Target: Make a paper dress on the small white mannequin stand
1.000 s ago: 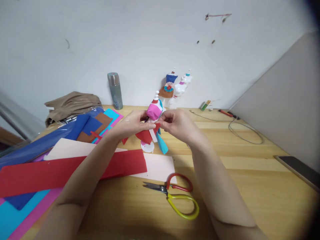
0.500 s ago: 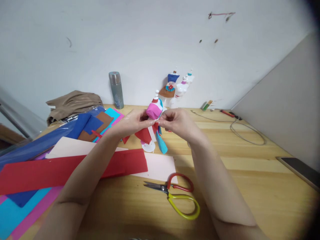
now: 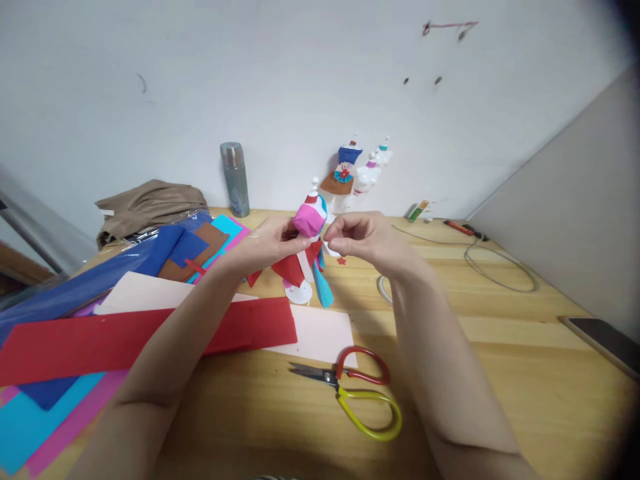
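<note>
A small white dress form (image 3: 310, 220) with a pink bodice, a red neck band and a red, pale and turquoise skirt stands tilted on a round white base. My left hand (image 3: 273, 241) is closed around its waist, thumb in front. Just right of the waist, slightly apart from it, my right hand (image 3: 357, 237) has thumb and fingertips pinched together; whatever they hold is too small or hidden to make out. Below that hand a small red flower cutout (image 3: 341, 261) lies on the table. Scissors (image 3: 329, 377) with one red and one yellow handle lie slightly spread in front.
Coloured sheets (image 3: 150, 340) are piled at left, with brown cloth (image 3: 150, 207) behind. A flask (image 3: 235, 180) and more dress forms (image 3: 345, 170) stand along the wall. A tape ring (image 3: 384, 289), cable (image 3: 493, 283) and phone (image 3: 603, 343) are at right.
My right hand has moved right, away from the dress form's waist, uncovering the red flower cutout and tape ring. My left hand keeps its hold. The view has shifted slightly.
</note>
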The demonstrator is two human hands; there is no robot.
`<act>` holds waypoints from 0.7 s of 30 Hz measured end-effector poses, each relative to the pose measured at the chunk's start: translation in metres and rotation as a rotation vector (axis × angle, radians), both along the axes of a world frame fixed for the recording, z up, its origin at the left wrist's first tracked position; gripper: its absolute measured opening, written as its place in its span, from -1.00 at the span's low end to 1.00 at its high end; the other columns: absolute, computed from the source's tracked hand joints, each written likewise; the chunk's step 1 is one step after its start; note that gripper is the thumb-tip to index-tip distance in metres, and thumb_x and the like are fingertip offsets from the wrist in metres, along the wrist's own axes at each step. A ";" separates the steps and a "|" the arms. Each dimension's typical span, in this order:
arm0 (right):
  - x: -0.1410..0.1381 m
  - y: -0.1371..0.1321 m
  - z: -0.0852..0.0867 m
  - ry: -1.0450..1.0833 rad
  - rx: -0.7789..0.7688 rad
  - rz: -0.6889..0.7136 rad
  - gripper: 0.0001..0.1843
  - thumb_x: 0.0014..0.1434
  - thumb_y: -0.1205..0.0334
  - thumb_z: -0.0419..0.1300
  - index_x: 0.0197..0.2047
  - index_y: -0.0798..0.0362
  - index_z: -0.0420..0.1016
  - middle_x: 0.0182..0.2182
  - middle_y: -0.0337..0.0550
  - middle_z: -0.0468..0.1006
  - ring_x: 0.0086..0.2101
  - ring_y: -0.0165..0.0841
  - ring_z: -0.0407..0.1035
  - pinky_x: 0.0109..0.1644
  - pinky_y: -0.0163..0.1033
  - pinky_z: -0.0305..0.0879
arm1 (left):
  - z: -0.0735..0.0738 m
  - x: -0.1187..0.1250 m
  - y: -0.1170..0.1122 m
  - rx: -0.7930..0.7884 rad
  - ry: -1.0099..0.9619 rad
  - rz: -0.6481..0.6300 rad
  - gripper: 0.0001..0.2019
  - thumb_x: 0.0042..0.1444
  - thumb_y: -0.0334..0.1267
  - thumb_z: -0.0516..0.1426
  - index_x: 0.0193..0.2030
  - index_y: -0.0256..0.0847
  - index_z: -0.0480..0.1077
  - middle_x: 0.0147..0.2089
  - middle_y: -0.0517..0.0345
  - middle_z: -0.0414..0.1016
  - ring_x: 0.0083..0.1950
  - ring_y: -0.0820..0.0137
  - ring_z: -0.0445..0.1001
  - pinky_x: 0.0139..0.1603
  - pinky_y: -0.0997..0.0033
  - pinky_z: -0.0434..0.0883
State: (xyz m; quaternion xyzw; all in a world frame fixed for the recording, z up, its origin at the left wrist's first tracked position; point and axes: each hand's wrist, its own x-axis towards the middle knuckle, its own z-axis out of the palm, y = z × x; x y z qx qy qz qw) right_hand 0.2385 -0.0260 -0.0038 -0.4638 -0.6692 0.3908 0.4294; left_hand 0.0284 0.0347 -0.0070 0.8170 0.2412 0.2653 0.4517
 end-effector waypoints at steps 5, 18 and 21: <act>-0.017 -0.012 0.004 -0.122 0.093 -0.043 -0.76 0.00 0.13 0.39 -0.44 0.07 0.45 -0.60 -0.30 0.43 -0.56 -0.48 0.28 -0.48 -0.31 0.15 | 0.001 0.001 -0.001 -0.038 -0.063 -0.029 -0.70 0.16 -0.09 0.21 -0.10 -0.29 0.48 -0.08 0.00 0.60 -0.07 0.33 0.54 0.04 0.31 0.47; -0.018 -0.016 0.011 -0.460 0.391 -0.024 -0.81 0.11 0.35 0.25 -0.52 0.05 0.42 -0.53 -0.27 0.42 -0.50 -0.47 0.26 -0.41 -0.28 0.14 | 0.002 -0.001 0.003 -0.075 -0.094 -0.087 -0.72 0.10 -0.12 0.25 -0.15 -0.29 0.49 -0.15 0.04 0.61 -0.06 0.31 0.55 0.03 0.31 0.45; -0.019 -0.016 0.010 -0.401 0.354 -0.048 -0.83 0.12 0.36 0.23 -0.51 0.06 0.43 -0.52 -0.27 0.43 -0.52 -0.48 0.25 -0.43 -0.29 0.14 | 0.001 -0.001 0.004 -0.079 -0.088 -0.100 -0.69 0.10 -0.09 0.26 -0.14 -0.28 0.49 -0.14 0.03 0.61 -0.04 0.30 0.54 0.04 0.30 0.45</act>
